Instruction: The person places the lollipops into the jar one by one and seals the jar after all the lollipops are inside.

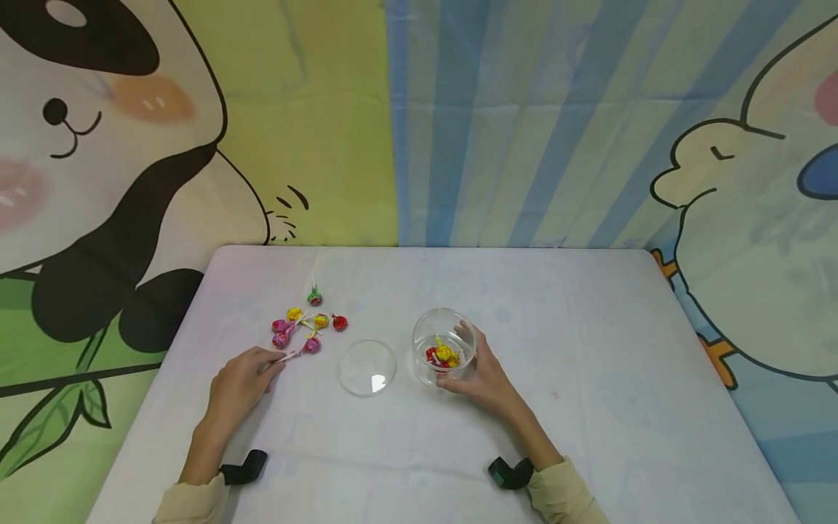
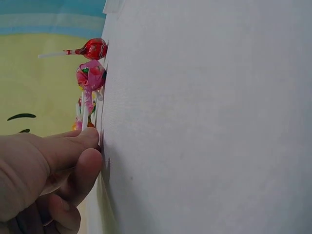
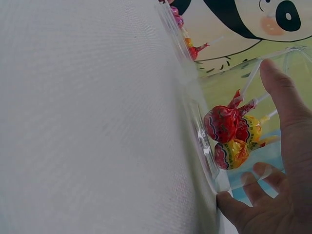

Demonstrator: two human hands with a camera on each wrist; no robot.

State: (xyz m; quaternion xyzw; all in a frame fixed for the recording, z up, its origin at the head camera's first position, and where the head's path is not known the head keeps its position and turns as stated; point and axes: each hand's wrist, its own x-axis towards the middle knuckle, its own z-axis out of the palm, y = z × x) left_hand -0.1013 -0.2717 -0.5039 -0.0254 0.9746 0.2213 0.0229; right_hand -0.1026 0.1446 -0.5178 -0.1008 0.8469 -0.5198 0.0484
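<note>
My left hand [image 1: 238, 382] pinches the white stick of a pink-wrapped lollipop [image 1: 311, 346] at the left of the table. In the left wrist view this lollipop [image 2: 90, 74] has its head pointing away from my fingertips. My right hand [image 1: 486, 382] grips a round clear jar [image 1: 419, 358] from its right side, thumb and fingers spread around the wall. Inside, several red and yellow lollipops [image 1: 445, 355] lie at the bottom; in the right wrist view the red lollipop [image 3: 222, 124] has its stick leaning up along the jar.
A clear round lid [image 1: 360, 371] lies flat between my hands. Beyond my left hand is a loose group with yellow lollipops [image 1: 321, 321], pink lollipops [image 1: 280, 339], a red lollipop [image 1: 340, 322] and a green lollipop [image 1: 315, 298]. A cartoon-printed curtain [image 1: 524, 131] hangs behind the white-covered table [image 1: 589, 327].
</note>
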